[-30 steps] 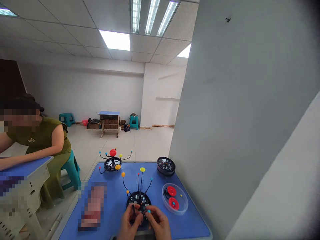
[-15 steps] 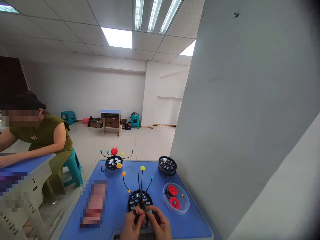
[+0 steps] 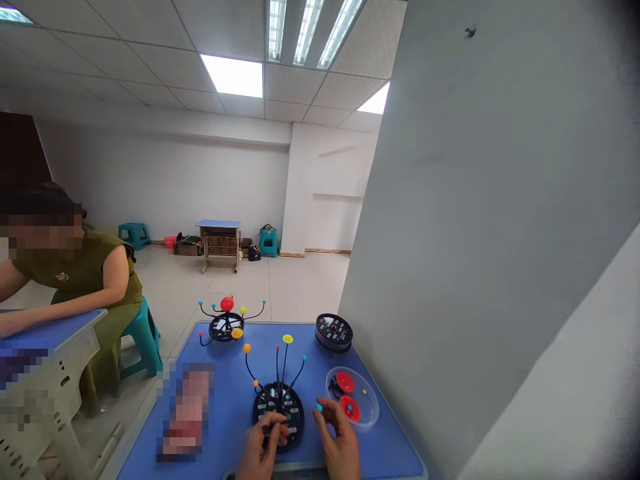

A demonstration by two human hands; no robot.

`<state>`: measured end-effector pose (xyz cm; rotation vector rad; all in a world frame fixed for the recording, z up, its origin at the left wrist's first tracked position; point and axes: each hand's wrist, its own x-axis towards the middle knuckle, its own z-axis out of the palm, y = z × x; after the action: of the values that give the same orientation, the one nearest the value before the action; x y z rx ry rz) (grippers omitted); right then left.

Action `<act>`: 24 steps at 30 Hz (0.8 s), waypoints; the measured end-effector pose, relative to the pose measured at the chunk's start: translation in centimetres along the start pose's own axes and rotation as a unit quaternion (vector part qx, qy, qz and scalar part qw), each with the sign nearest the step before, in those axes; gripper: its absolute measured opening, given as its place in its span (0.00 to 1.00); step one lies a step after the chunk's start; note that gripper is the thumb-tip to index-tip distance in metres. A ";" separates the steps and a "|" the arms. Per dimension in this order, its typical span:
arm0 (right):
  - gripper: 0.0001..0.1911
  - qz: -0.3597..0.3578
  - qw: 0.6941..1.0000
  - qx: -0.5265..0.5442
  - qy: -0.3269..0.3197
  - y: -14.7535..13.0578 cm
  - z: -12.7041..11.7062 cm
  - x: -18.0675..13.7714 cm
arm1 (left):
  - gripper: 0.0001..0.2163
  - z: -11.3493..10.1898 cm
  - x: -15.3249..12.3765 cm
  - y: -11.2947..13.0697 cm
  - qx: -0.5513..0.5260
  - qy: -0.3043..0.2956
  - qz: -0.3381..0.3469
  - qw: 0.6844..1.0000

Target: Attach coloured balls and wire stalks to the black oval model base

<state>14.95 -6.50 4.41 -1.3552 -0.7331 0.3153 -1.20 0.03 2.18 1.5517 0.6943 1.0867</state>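
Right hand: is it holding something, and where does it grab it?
The right hand pinches a small blue ball piece at its fingertips; the exact grip spot is too small to tell.

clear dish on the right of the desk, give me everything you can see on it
The clear dish is a shallow, round, see-through tray, plastic by its look, lying flat on the blue desk near its right edge, beside the grey wall. Inside lie two red dome-shaped pieces, a small black part at the left, a tiny yellow bead and a tiny blue bead. The right hand hovers just left of its rim with a blue-tipped piece at the fingertips; whether it touches the dish cannot be told.
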 end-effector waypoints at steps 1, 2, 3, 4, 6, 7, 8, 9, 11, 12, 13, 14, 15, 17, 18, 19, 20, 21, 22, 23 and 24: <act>0.21 -0.031 0.999 -0.031 0.010 -0.3 -0.5 0.6 | 0.21 0.1 -0.1 0.2 0.002 0.007 0.002 1.000; 0.21 -0.060 0.996 -0.057 0.022 -0.7 -1.0 1.2 | 0.21 0.1 -0.2 0.3 0.004 0.013 0.003 1.000; 0.20 -0.082 0.993 -0.081 0.032 -1.0 -1.5 1.9 | 0.21 0.2 -0.3 0.5 0.004 0.015 0.001 1.000; 0.19 -0.098 0.989 -0.104 0.038 -1.3 -2.1 2.6 | 0.21 0.3 -0.3 0.6 0.002 0.016 -0.006 1.000; 0.17 -0.115 0.981 -0.151 0.045 -1.8 -2.9 3.5 | 0.20 0.5 -0.4 0.7 -0.011 0.023 -0.026 0.999; 0.16 -0.123 0.977 -0.170 0.048 -1.9 -3.2 3.7 | 0.19 0.5 -0.4 0.6 -0.022 0.029 -0.033 0.999; 0.15 -0.133 0.973 -0.182 0.047 -2.0 -3.2 3.7 | 0.18 0.6 -0.4 0.5 -0.033 0.034 -0.035 0.998; 0.14 -0.144 0.972 -0.184 0.039 -2.0 -3.1 3.4 | 0.17 0.6 -0.4 0.4 -0.043 0.034 -0.032 0.998; 0.13 -0.153 0.975 -0.160 -0.009 -1.9 -2.1 2.1 | 0.14 0.6 -0.2 0.0 -0.057 0.024 -0.020 0.998; 0.13 -0.143 0.979 -0.138 -0.050 -1.9 -1.3 1.3 | 0.14 0.5 -0.2 -0.1 -0.061 0.012 -0.016 0.998; 0.13 -0.125 0.981 -0.115 -0.099 -2.0 -0.5 0.4 | 0.14 0.4 -0.1 -0.3 -0.062 -0.002 -0.015 0.998; 0.13 -0.102 0.979 -0.091 -0.151 -2.1 0.4 -0.4 | 0.15 0.2 0.0 -0.4 -0.062 -0.012 -0.015 0.998; 0.14 -0.080 0.975 -0.067 -0.195 -2.3 1.3 -1.2 | 0.15 0.1 0.0 -0.5 -0.062 -0.018 -0.015 0.998; 0.16 -0.045 0.969 -0.025 -0.243 -2.5 2.8 -2.3 | 0.16 -0.2 0.1 -0.6 -0.060 -0.021 -0.019 0.998; 0.18 -0.029 0.969 -0.006 -0.245 -2.6 3.3 -2.7 | 0.16 -0.3 0.2 -0.6 -0.060 -0.020 -0.021 0.998; 0.20 -0.013 0.972 0.012 -0.235 -2.5 3.6 -3.0 | 0.16 -0.3 0.2 -0.5 -0.061 -0.026 -0.024 0.998; 0.22 0.003 0.976 0.029 -0.216 -2.4 3.8 -3.1 | 0.16 -0.4 0.2 -0.5 -0.063 -0.038 -0.028 0.997; 0.23 0.018 0.980 0.041 -0.196 -2.2 3.8 -3.2 | 0.15 -0.3 0.2 -0.5 -0.067 -0.053 -0.032 0.996; 0.23 0.029 0.982 0.046 -0.179 -1.9 3.7 -3.2 | 0.15 -0.3 0.2 -0.6 -0.071 -0.065 -0.036 0.995; 0.24 0.034 0.985 0.046 -0.164 -1.6 3.6 -3.2 | 0.14 -0.3 0.2 -0.6 -0.074 -0.073 -0.038 0.994; 0.24 0.033 0.987 0.040 -0.151 -1.3 3.5 -3.2 | 0.13 -0.3 0.2 -0.7 -0.075 -0.077 -0.039 0.993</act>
<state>10.10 -6.03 4.91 -1.2708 -0.9176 0.6056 -1.28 0.52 1.59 1.4508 0.5513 0.9297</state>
